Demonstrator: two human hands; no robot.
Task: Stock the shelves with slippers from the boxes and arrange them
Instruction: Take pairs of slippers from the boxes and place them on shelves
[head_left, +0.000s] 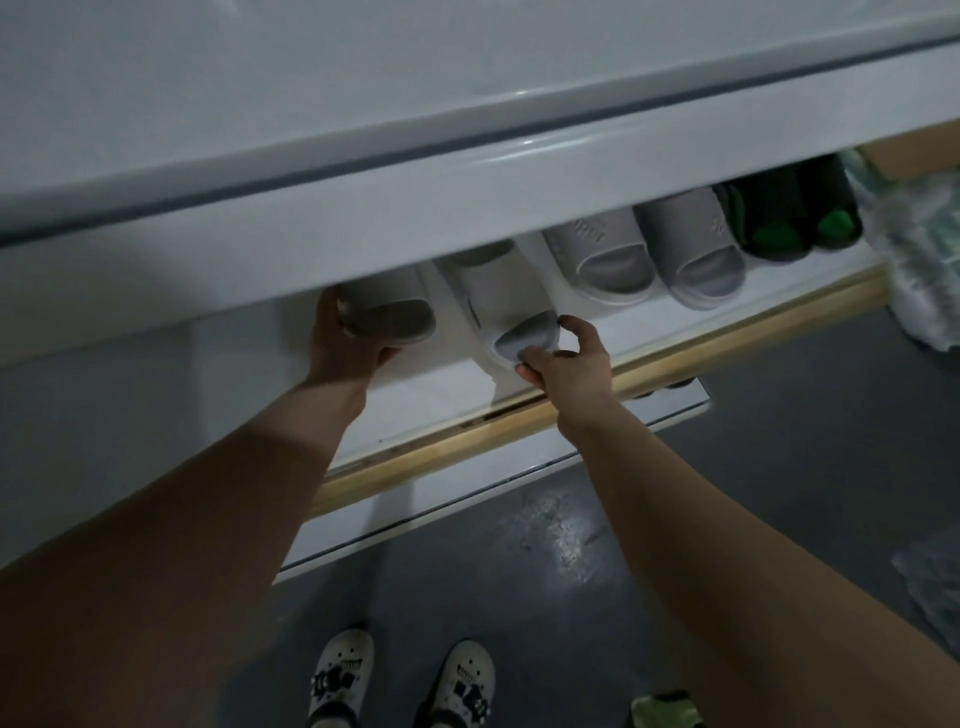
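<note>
On a white shelf with a wooden front edge, my left hand grips a grey-soled white slipper from its left side. My right hand pinches the toe end of a second white slipper with a grey insole, lying just right of the first. Further right stand a pair of grey slippers, then a black pair with green insoles. The upper shelf hides the back half of every slipper.
A wide white upper shelf overhangs the slippers. Clear plastic bags pile up at the right. Below lies a lower white shelf edge and grey floor, with my feet in white clogs. Another plastic bag sits at lower right.
</note>
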